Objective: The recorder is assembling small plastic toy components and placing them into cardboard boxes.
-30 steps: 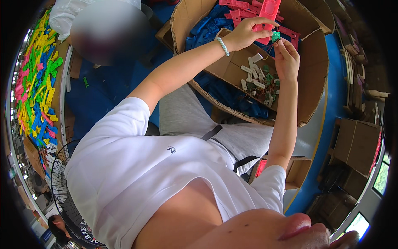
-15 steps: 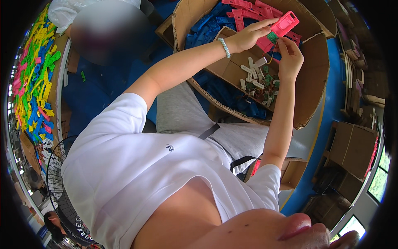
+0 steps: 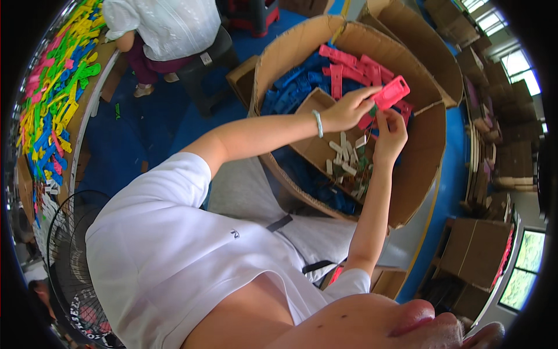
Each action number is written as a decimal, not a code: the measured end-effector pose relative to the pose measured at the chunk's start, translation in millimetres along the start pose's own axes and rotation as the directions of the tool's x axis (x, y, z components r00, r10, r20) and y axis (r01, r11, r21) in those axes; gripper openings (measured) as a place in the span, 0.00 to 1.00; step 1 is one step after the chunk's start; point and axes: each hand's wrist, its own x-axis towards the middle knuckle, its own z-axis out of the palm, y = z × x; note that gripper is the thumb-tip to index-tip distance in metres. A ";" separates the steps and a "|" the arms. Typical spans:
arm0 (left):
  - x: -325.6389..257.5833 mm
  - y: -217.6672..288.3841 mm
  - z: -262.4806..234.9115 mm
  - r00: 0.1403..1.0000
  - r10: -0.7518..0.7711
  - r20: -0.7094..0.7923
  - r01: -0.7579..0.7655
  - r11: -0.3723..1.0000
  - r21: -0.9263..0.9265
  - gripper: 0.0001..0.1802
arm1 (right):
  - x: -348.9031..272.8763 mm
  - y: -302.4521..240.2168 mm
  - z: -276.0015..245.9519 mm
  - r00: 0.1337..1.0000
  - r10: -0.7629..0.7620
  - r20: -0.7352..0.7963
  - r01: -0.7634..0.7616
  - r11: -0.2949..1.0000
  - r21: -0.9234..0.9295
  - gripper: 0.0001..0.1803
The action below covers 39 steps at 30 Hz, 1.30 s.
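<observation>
My left hand (image 3: 349, 110) is closed on a bright pink plastic shell (image 3: 393, 93), an oblong molded piece with a recess, held above a large cardboard box (image 3: 418, 168). Just below the shell, my right hand (image 3: 390, 138) has thumb and fingers pinched together; thin wires hang beside them, but whatever sits between the fingertips is too small to make out. Under my hands a smaller cardboard box (image 3: 311, 136) holds white plastic pieces (image 3: 344, 150) mixed with wired green circuit boards (image 3: 365, 166). Pink parts (image 3: 349, 61) and blue parts (image 3: 288, 93) lie in the large box.
Left of me, a table is heaped with colored plastic parts (image 3: 64, 87), and a black fan (image 3: 72, 250) stands near it. A person in a white top (image 3: 168, 29) sits on a dark stool (image 3: 209, 72). Stacked cardboard boxes (image 3: 474, 253) line the right side.
My view has shifted, so the big box appears lower and the seated person shows more fully. Both hands stay together at the pink shell; the green board beside it is now mostly hidden.
</observation>
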 end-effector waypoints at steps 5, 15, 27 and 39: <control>-3.7 11.4 2.1 0.994 -0.075 -0.076 0.055 0.970 -0.236 0.23 | -6.1 -1.6 6.0 0.996 0.091 0.017 -0.093 0.986 0.141 0.16; 11.7 8.1 -11.7 0.995 -0.084 -0.046 0.078 0.990 -0.118 0.19 | 3.2 -3.1 5.1 0.999 0.051 -0.013 -0.048 0.984 0.170 0.17; 3.1 9.0 3.9 0.980 -0.171 -0.105 0.111 0.900 -0.421 0.17 | 0.6 1.7 -5.8 1.000 0.029 0.006 -0.029 0.967 0.253 0.16; 16.4 7.7 -11.1 0.988 -0.128 -0.086 0.051 0.795 -0.604 0.23 | 2.3 33.4 -11.4 0.697 0.476 0.536 -0.550 0.835 -0.026 0.15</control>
